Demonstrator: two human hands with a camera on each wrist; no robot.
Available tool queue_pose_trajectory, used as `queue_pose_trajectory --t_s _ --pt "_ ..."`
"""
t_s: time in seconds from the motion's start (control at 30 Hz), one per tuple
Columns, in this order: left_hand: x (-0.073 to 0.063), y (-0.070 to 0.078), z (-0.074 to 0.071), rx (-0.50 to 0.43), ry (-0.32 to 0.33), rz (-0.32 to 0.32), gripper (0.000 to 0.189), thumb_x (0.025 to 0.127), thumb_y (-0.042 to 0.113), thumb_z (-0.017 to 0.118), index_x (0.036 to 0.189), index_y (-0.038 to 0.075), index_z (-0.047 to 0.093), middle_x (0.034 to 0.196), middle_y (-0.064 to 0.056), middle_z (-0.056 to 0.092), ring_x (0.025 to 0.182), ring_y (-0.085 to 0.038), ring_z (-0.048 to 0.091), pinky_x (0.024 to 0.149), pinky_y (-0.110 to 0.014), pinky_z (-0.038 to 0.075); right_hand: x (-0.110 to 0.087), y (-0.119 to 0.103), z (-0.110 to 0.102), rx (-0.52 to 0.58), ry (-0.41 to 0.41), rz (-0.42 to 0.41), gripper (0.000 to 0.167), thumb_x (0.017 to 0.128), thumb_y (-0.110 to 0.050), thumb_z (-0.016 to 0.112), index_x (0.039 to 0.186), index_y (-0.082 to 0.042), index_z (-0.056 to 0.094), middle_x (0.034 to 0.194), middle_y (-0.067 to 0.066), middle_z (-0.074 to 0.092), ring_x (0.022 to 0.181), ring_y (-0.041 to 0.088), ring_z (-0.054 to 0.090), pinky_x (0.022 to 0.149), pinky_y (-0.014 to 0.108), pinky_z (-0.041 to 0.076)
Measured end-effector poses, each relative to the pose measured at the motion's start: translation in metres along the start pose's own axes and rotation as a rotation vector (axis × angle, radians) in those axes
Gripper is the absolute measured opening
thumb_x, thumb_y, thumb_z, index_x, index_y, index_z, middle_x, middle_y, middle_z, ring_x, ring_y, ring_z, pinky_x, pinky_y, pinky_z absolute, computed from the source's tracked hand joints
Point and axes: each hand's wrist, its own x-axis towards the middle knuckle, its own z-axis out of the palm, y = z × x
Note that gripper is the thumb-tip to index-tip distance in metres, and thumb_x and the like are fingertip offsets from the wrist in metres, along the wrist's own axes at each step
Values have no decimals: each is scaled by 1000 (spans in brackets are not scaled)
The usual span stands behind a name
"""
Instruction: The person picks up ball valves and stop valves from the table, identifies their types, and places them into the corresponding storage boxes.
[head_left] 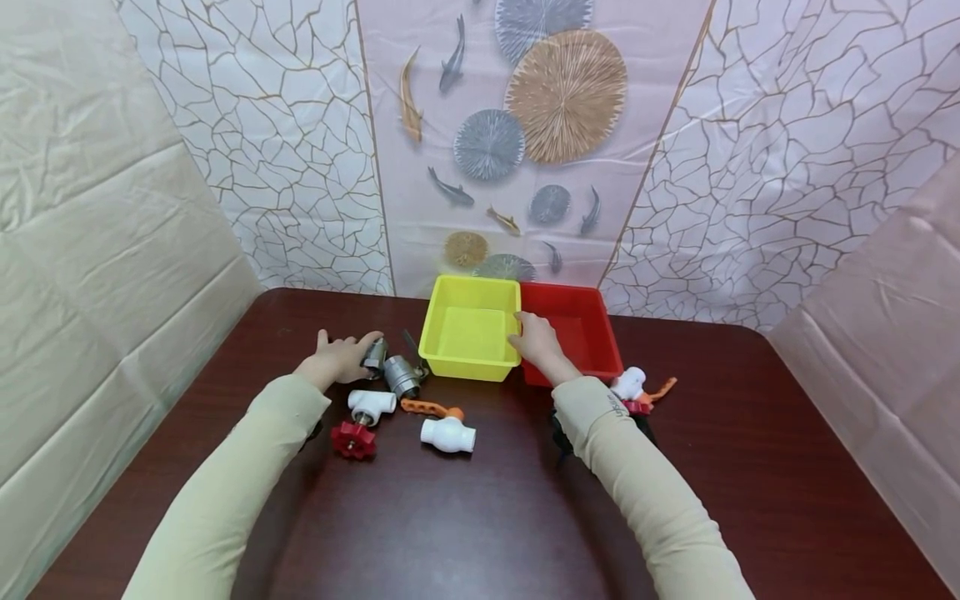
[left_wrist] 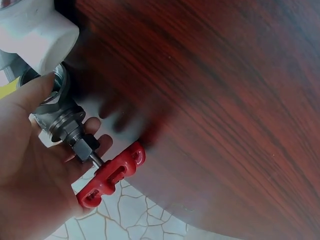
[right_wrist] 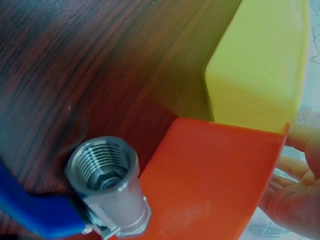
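Left fingers [left_wrist: 104, 144] are grasping the metal valve [left_wrist: 62, 122] between them, seemingly leaving its red wheel [left_wrist: 102, 181] free; right fingers [right_wrist: 295, 167] are lying beside the red tray [right_wrist: 210, 170], perhaps steadying it; their grip I cannot tell.

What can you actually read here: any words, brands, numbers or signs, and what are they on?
Right sleeve: dark lettering at the cuff, too small and blurred to read.
Yellow bin and red bin: none readable.
White valve, red-wheeled metal valve and blue-handled metal valve: none readable.
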Motion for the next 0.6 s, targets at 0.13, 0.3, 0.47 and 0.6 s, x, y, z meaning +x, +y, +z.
queue_pose_trajectory --t_s 0.13,0.3,0.47,0.6 --pt "1 1 0 33 -20 -16 76 94 27 55 152 14 8 140 -26 42 125 -43 45 107 -66 12 1 -1 5 -51 -10 -12 56 90 -11 60 141 0 40 134 21 52 114 33 54 98 42 47" --pt "1 2 0 62 -30 -20 77 95 28 55 153 14 6 141 -26 40 126 -43 42 108 -67 10 0 -2 8 -66 -20 1 55 91 -10 58 142 -1 39 137 21 50 113 32 55 95 41 49" --pt "2 3 0 68 -34 -18 77 95 28 55 153 14 6 141 -26 40 126 -43 42 108 -68 10 -1 -4 7 -88 3 -4 55 93 -12 55 144 -1 35 127 22 57 103 32 59 89 40 51" --pt "3 2 1 63 -40 -23 77 95 28 54 153 15 5 142 -26 39 128 -43 40 108 -67 9 -1 -4 7 -137 30 -29 53 97 -13 48 146 0 31 110 24 62 89 32 62 80 39 53"
